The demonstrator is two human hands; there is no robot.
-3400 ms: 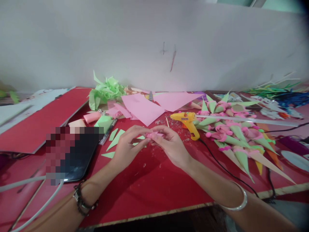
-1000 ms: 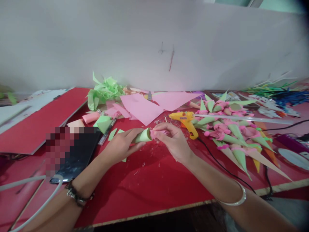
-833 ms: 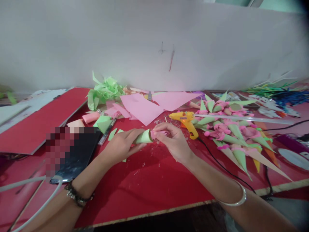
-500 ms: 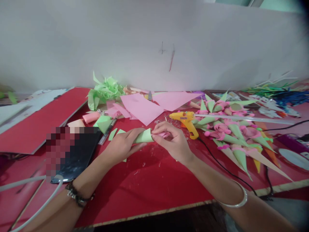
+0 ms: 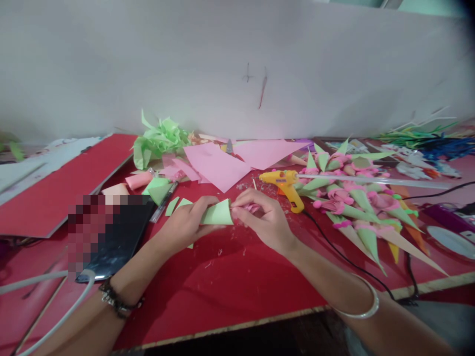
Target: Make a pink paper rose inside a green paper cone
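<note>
My left hand [image 5: 185, 216] is closed around a light green paper cone [image 5: 218, 213], its wide end facing right. The thumb lies along the near side, and the narrow end is hidden in the hand. Close to the wide end, my right hand [image 5: 265, 217] is closed in a pinch, its fingertips at the green paper's rim. A crumpled pink paper piece [image 5: 253, 207] shows within the curled fingers of that hand, partly hidden. Green paper scraps [image 5: 172, 205] lie beside the left hand.
A yellow glue gun [image 5: 285, 185] with a clear glue stick lies right of my hands, its black cord running forward. Several paper cone flowers [image 5: 349, 198] are piled behind it. Pink sheets [image 5: 218, 163] lie at the back, a dark tablet-like device [image 5: 118, 242] at left.
The green cone has turned so more of its side shows, its wide end tipped lower. My right fingertips have drawn back slightly from its rim, with more pink paper visible.
</note>
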